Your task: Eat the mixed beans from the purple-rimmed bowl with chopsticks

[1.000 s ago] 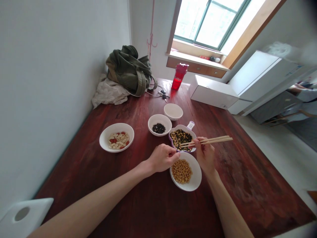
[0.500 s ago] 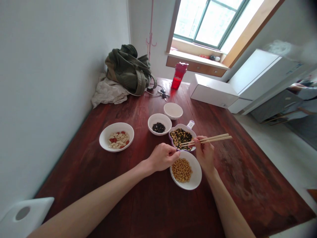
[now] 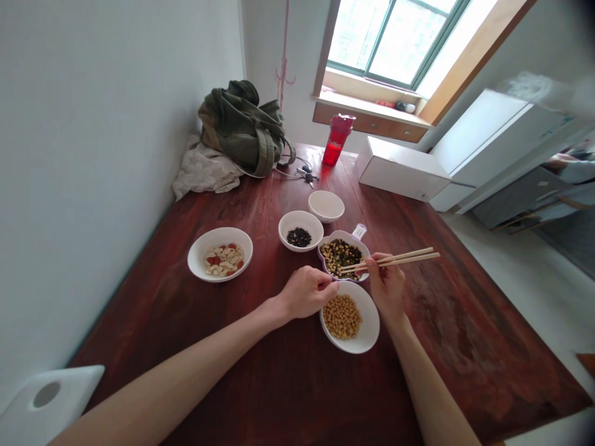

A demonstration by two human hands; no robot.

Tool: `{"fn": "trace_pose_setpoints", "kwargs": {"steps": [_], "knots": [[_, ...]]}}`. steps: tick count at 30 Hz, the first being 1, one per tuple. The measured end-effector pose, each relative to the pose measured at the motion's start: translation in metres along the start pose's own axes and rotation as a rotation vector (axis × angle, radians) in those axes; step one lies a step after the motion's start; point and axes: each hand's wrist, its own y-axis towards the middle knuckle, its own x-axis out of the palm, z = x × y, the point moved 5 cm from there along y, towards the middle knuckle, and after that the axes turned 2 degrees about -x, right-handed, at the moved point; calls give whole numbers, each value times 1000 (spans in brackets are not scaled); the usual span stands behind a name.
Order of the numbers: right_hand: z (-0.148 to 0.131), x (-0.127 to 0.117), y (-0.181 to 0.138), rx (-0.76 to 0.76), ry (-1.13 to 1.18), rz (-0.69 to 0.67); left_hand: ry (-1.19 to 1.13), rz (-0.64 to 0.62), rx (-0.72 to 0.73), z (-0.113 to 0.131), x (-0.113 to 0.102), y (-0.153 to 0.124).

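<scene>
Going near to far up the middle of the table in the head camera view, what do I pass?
White bowl of yellow beans → purple-rimmed dish of mixed beans → white bowl of black beans → plain white bowl → red drink bottle

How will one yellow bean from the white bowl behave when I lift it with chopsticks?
The yellow beans look round and smooth, so one will probably roll off the chopsticks. They look dry, so probably light. The white bowl has curved sides that would likely return it inward.
</scene>
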Motion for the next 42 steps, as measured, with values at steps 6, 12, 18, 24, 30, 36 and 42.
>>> {"fn": "trace_pose_setpoints", "kwargs": {"steps": [6,12,18,24,30,36,42], "knots": [[1,2,-1,16,37,-10,9,-9,2,0,0,0],[2,3,-1,3,25,-19,8,-9,-4,-1,0,0],[2,3,0,-18,12,-43,5,-12,2,-1,0,0],[1,3,0,-54,2,-45,18,-14,-1,-1,1,0],[-2,0,1,-40,-25,-18,18,-19,-6,-1,1,0],[7,-14,7,79,204,148,13,-20,3,-1,1,0],[8,-25,13,171,550,84,22,-21,0,-1,1,-1]]}}
